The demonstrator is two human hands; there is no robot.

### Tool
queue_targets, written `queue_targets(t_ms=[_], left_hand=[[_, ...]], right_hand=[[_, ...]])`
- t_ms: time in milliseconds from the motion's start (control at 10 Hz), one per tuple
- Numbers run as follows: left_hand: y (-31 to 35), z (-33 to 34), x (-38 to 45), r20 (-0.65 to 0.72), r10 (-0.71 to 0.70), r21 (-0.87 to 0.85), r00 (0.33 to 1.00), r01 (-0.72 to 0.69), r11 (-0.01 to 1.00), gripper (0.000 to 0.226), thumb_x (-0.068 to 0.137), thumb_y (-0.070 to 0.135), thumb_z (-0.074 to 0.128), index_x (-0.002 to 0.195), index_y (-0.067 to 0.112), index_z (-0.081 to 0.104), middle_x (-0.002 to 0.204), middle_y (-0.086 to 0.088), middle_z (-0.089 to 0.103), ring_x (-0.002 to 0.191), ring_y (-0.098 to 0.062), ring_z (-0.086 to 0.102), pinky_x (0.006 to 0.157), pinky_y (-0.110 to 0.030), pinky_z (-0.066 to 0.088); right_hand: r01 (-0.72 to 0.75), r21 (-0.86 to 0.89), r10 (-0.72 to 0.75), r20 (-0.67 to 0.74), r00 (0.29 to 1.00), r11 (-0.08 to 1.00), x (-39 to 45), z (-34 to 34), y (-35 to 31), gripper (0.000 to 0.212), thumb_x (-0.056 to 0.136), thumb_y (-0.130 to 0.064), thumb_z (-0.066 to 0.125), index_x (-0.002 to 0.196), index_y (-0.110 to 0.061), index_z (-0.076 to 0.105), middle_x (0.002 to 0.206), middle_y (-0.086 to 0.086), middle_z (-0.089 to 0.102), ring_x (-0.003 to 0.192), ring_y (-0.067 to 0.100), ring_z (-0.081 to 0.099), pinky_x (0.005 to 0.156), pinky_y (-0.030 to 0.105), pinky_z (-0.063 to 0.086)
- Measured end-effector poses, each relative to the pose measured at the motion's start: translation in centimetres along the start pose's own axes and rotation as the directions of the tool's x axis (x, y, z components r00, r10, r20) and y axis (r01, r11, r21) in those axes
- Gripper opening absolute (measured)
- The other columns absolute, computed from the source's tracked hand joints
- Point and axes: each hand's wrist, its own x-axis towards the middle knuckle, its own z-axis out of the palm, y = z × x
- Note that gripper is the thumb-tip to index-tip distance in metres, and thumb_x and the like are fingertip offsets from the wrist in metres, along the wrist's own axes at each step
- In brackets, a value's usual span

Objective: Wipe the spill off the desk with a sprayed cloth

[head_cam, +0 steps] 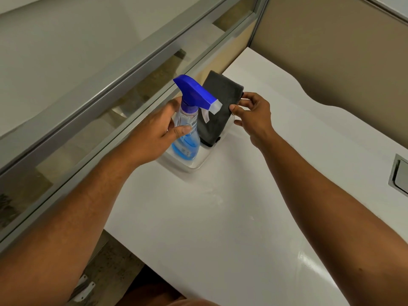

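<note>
A clear spray bottle [187, 138] with blue liquid and a blue trigger head stands in a clear plastic tray [194, 166] on the white desk [220, 217]. Beside it in the tray a folded dark grey cloth [217, 107] stands upright. My left hand [159, 127] wraps around the bottle's body, thumb on its front. My right hand [254, 113] pinches the cloth's right edge between thumb and fingers. A faint dull smear [212, 195] shows on the desk in front of the tray.
A glass partition with a grey metal frame [110, 85] runs along the desk's left side, close behind the tray. A beige divider panel [331, 51] stands at the back right. A metal cable hatch [399, 175] is set into the desk at the right edge.
</note>
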Motion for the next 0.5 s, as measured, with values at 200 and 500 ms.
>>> queue_targets(t_ms=[200,500], left_hand=[[0.5,-0.6,-0.3,0.032,-0.024,0.006,0.999,0.023,1.000,0.050,0.106,0.027,0.058,0.151,0.011,0.042,0.100,0.013,0.053,0.081,0.027,0.056,0.065,0.003,0.042],[3.2,1.2,-3.6,-0.274,-0.114,-0.123,0.955,0.082,0.989,0.091,0.081,0.045,0.081,0.155,0.015,0.037,0.120,-0.019,0.062,0.084,-0.035,0.063,0.082,-0.040,0.058]], right_hand=[[0.009,-0.025,-0.009,0.001,1.000,1.000,-0.2,-0.4,-0.1,0.044,0.088,-0.018,0.083,0.126,-0.021,0.061,0.122,0.002,0.072,0.100,0.018,0.074,0.073,0.027,0.063],[0.168,-0.168,-0.192,-0.139,0.972,0.971,-5.1,-5.6,-0.3,0.046,0.093,-0.037,0.076,0.135,-0.025,0.060,0.127,-0.005,0.071,0.106,0.013,0.071,0.091,0.035,0.063]])
